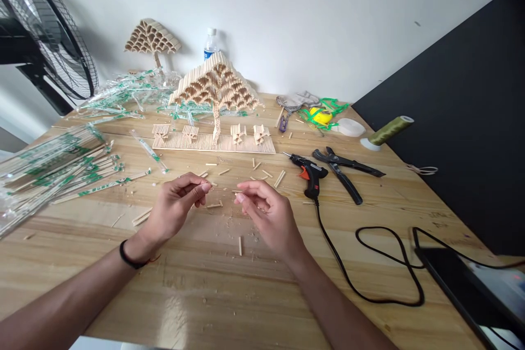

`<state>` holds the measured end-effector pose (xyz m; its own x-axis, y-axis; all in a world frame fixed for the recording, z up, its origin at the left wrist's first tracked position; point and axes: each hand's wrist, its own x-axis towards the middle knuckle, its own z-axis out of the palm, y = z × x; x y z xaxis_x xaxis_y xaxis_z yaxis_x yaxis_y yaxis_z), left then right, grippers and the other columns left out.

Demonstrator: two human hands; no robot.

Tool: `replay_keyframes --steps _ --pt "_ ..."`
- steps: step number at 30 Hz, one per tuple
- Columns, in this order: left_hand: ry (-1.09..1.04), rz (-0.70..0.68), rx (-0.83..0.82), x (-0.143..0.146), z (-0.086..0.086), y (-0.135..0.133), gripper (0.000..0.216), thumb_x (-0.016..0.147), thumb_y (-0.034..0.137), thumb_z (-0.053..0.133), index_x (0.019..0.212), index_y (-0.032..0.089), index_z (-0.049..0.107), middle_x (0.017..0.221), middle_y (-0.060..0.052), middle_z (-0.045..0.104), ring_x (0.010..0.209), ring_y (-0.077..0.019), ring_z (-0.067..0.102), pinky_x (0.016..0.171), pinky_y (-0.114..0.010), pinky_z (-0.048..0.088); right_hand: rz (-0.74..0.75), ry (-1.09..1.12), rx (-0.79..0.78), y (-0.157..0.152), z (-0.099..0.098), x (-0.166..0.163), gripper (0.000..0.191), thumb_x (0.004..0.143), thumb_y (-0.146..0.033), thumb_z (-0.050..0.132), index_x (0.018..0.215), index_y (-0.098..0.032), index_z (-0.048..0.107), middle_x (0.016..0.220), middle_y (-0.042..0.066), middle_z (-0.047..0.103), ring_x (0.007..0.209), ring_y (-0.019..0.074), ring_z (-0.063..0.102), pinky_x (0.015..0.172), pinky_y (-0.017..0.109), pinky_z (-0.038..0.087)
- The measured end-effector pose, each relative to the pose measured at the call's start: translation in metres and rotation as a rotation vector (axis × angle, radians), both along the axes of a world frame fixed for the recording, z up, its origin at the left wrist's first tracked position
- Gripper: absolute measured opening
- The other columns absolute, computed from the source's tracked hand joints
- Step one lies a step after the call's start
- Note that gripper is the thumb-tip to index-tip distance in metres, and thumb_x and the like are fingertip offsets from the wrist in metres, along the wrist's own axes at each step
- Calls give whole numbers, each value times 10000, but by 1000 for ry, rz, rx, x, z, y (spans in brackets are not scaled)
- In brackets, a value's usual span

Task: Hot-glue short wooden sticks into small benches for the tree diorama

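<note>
Left hand (178,206), center frame, pinches a stick bit (213,184); right hand (268,212), just right of it, has fingertips closed on another short stick (237,192). Fingertip grips, presumably because pieces are tiny. Glue gun (314,174), right of center, likely lies there for easy right-hand reach.

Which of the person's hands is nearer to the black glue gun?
Right. The right hand is to the left of the glue gun and a little closer to the person; the left hand is farther left, beyond the right hand.
</note>
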<state>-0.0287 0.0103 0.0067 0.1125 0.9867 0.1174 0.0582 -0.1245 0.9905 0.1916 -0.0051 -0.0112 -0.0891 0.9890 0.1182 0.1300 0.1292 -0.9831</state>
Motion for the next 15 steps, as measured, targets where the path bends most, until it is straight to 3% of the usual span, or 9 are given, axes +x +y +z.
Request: replay_keyframes --steps 4,8,13,15 --pt "-32 -40 -5 1 -1 1 354 889 483 812 787 153 736 670 -22 677 637 -132 607 644 -251 507 38 -115 11 2 1 3 192 963 -353 670 1075 -207 726 846 53 756 806 216 745 727 346 577" --pt "-36 -105 -10 1 -1 0 315 920 458 789 861 152 745 750 -44 724 721 -154 670 725 -266 551 115 -23 1 2 4 2 215 978 -371 662 1105 -205 715 885 60 747 843 210 735 743 342 592" --pt "-77 -344 -90 4 1 -4 221 937 380 785 909 161 765 1211 -141 766 1042 -224 744 936 -338 578 224 224 -48 1 7 0 251 957 -426 739 1094 -218 711 962 58 761 895 198 760 860 369 639" --pt "-94 -425 -114 6 1 -6 217 933 363 790 861 160 766 1204 -143 773 1087 -240 738 978 -360 568 236 240 -72 1 7 -1 272 940 -433 766 1113 -227 726 1009 68 786 946 214 775 884 383 648"
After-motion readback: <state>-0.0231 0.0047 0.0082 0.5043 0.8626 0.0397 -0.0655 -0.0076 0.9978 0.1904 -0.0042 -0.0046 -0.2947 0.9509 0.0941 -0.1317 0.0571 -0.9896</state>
